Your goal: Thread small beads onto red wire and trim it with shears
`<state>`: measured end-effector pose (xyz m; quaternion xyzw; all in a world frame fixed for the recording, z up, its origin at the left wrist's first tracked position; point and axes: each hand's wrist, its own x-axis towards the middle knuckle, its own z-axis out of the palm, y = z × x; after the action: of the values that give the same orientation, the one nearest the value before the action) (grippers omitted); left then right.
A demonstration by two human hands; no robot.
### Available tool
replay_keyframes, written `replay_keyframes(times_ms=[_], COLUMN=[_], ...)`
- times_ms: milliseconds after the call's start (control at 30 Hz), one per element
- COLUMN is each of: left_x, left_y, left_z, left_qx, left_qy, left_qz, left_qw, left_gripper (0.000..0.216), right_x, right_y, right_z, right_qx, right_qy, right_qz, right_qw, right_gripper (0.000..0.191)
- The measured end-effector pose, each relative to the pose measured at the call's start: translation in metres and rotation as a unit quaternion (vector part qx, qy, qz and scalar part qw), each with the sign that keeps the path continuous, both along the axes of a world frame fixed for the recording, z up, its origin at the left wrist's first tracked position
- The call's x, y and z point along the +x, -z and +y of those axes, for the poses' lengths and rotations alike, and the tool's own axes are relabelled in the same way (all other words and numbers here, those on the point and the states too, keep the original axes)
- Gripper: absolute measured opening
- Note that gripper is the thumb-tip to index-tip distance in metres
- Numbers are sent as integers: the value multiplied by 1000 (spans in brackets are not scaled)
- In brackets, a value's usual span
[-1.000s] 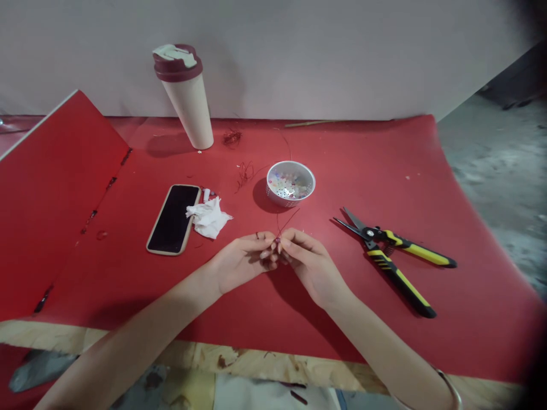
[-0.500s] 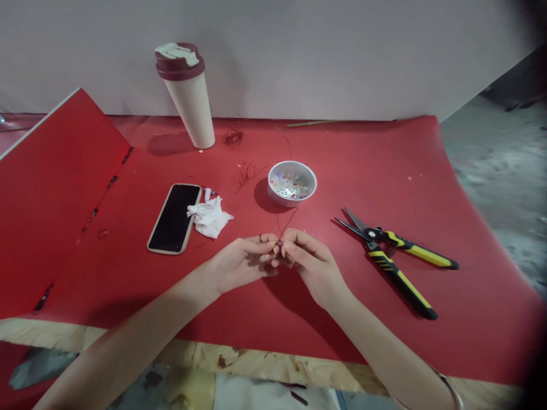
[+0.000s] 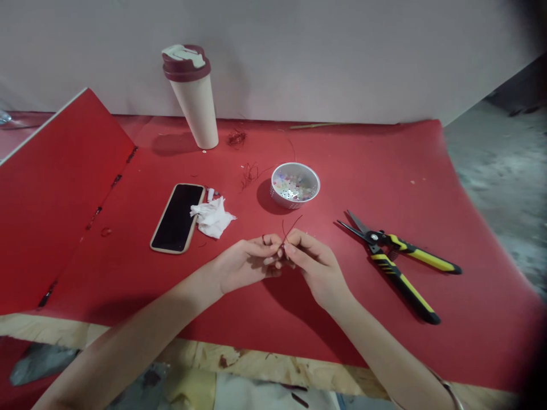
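Note:
My left hand and my right hand meet over the red table, fingertips pinched together. Between them is a dark red cord, its two thin ends sticking up above the fingers. A small reddish bead or knot shows at the pinch, too small to make out fully. A ring sits on a left finger. Just beyond the hands stands a small white perforated bowl with pale and coloured beads in it. Scissors with black and yellow handles lie spread to the right.
Left of my hands lie a phone and a crumpled tissue. Tangled red cord is near a white tumbler at the back. A red board rises at the left; a wall borders the table's back.
The cord ends between my fingers have shifted and now cross more closely. The whole view has moved slightly; the objects on the table lie as before.

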<state>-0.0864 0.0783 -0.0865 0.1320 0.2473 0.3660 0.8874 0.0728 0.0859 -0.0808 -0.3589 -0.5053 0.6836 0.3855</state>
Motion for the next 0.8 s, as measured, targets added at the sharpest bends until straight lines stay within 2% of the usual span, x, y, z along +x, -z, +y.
replay_keyframes(times_ms=[367, 800], left_x=[4, 15], left_y=[-1, -15], left_z=[-1, -9], left_qx=[-7, 1], left_qy=[-28, -116], left_qz=[29, 103], left_qw=[999, 988], left_gripper=[9, 21], right_x=[-3, -7], right_y=[3, 3], right_z=[-1, -4], right_qx=[-13, -50], right_qy=[12, 32], right_qz=[15, -5], right_qw=[1000, 998], right_gripper=[18, 19])
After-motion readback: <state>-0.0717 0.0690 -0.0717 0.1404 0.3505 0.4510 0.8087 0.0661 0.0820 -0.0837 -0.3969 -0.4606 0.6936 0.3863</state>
